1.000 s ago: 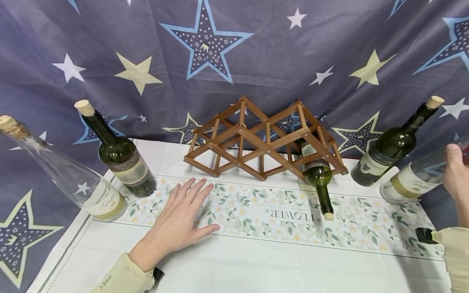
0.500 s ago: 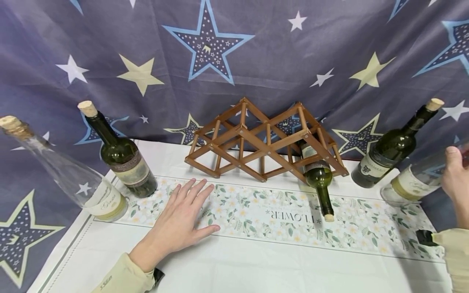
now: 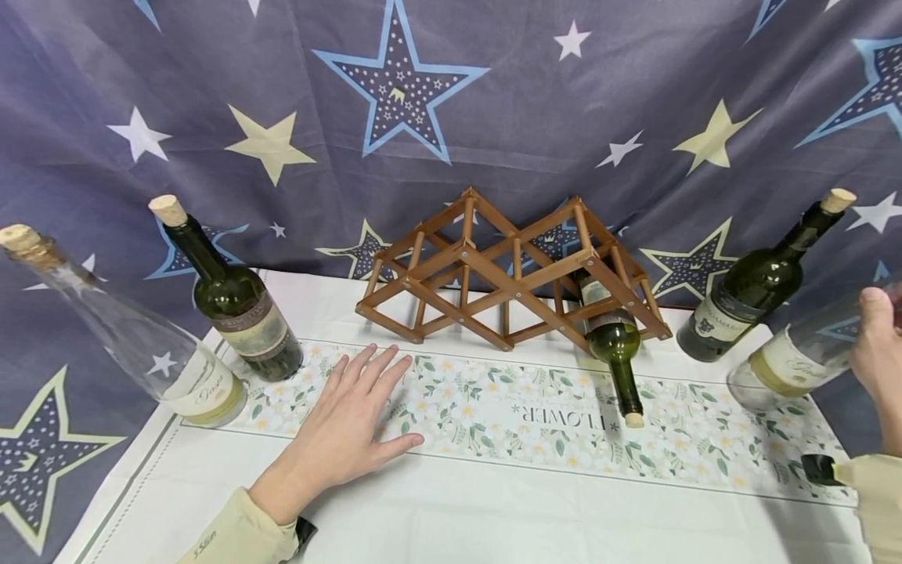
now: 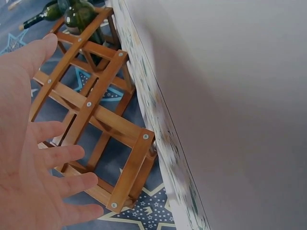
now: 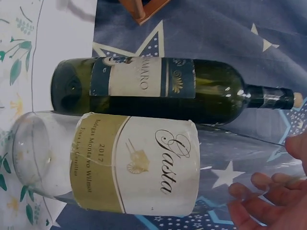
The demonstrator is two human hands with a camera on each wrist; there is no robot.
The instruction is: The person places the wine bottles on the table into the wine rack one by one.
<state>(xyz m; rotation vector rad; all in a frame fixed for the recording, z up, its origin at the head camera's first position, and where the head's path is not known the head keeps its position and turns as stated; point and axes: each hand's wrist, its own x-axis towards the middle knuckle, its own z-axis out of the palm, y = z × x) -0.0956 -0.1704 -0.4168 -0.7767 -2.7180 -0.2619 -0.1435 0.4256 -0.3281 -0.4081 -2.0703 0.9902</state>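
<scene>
My right hand (image 3: 879, 352) grips a clear glass wine bottle (image 3: 799, 362) high on its body at the right edge of the head view. In the right wrist view the thumb and fingers curl round the glass above its cream and olive label (image 5: 139, 165). My left hand (image 3: 352, 419) lies palm down with fingers spread, close over the floral strip left of centre, holding nothing. Behind it stands a folding wooden wine rack (image 3: 486, 274). A green wine bottle (image 3: 615, 341) lies in the rack's right section, its corked neck pointing to the front.
Another green bottle (image 3: 740, 305) stands upright beside the clear one. At the left stand a dark green corked bottle (image 3: 247, 321) and a second clear corked bottle (image 3: 190, 376). A starry curtain (image 3: 479, 94) hangs behind the white tablecloth (image 3: 535, 517).
The clear bottle in my right hand has shifted slightly, its base a little left and nearer the front. My left hand and the rack have stayed in place.
</scene>
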